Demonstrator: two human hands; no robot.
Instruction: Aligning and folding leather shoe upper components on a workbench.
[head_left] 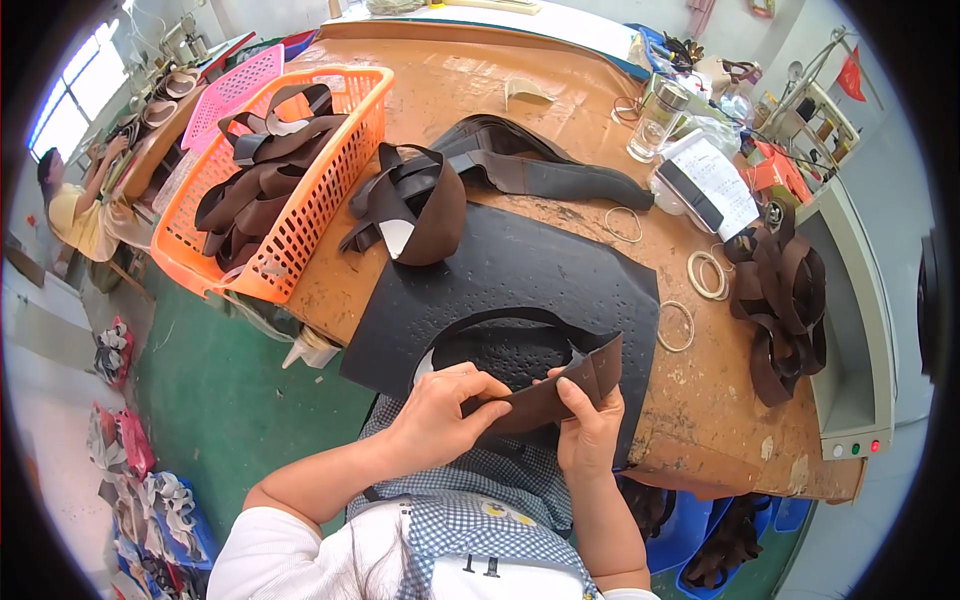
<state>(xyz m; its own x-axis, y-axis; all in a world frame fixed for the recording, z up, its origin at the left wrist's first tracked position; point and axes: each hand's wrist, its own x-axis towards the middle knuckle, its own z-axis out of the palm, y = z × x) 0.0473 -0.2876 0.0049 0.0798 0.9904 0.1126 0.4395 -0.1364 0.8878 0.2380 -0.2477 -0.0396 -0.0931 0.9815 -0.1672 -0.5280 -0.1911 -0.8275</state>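
Note:
Between my two hands is a loop of wide dark-brown strip, leather-like (540, 402), its near edge lifted above a worn black mat (570, 265). My left hand (448, 415) pinches the strip's near side between thumb and fingers. Around its right end my right hand (590, 425) is closed, thumb in front and the other fingers mostly hidden behind. A small pale patch shows on the loop beside my left hand. Beyond the mat's far-left corner lie curled brown strips (440, 215), one with a white patch. Long black strips (560, 182) stretch to the right behind them.
An orange basket (330, 185) of brown strips stands at the left table edge. Rubber-like rings (708, 275), a glass jar (658, 120) and a phone on paper (690, 195) lie right. More strips (785, 300) hang beside a grey machine (862, 330). A person sits far left.

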